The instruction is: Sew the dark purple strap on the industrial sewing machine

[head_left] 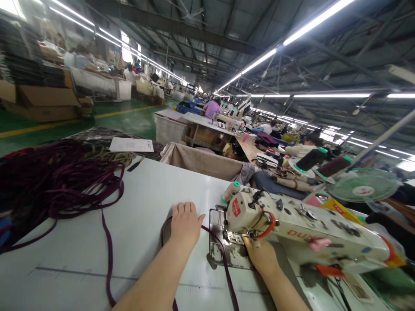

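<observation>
Webbing first: a big tangled heap of maroon strap point(48, 181) lies at the left of my white bench point(145, 198), which I take as work waiting. One strand point(223, 259) trails from it across the bench toward the needle. My left hand point(185, 222) presses flat, fingers spread, on a dark loop of it. My right hand point(259, 252) sits under the sewing machine point(292, 224) head; its fingers are hidden, so I cannot tell their grip. Behind the bench, a fabric-lined bin point(201, 162) shows no contents from here.

green fan point(363, 188), paper sheet point(131, 145), cardboard boxes point(42, 103)
</observation>
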The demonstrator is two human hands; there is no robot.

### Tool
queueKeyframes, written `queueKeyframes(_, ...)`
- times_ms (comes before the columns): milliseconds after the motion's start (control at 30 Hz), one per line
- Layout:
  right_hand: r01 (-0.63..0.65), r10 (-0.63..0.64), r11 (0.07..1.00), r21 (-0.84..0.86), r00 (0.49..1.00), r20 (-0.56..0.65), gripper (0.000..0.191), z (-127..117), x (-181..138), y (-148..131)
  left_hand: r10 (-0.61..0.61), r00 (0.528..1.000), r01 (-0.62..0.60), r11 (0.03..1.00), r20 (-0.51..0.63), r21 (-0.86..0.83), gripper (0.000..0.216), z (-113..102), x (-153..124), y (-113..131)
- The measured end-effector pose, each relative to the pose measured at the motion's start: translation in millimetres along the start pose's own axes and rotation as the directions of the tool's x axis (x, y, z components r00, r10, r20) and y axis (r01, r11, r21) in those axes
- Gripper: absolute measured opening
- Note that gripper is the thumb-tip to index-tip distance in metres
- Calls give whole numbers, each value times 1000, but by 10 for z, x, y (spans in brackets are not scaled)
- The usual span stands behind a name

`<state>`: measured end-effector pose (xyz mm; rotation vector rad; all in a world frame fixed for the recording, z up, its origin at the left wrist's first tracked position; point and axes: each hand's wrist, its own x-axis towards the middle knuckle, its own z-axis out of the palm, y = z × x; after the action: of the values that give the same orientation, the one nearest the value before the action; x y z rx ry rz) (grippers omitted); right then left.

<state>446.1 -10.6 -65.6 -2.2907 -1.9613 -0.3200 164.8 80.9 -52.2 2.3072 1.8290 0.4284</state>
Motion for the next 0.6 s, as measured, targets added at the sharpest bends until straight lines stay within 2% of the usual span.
queueKeyframes(200,-193,188,970,150,981,52,40,-215,-665,125,-62,998,62,997,-5,49,59,13,136,-232)
queueKeyframes(300,-252,254,953,165,967,14,41,-229,-926,106,-94,996,94,993,0,74,58,0,174,-330)
queueKeyframes(433,-138,164,976,167,974,-154,40,-132,-1150,23,-93,996,91,988,13,123,51,-61,130,-429)
queueKeyframes(533,-42,84,990,138,945,-315,38,-83,-1204,-36,-69,997,63,981,23,181,48,-157,10,-510)
queueKeyframes(600,-29,70,993,116,927,-370,36,-81,-1206,-59,-70,997,63,971,21,231,48,-236,-122,-585)
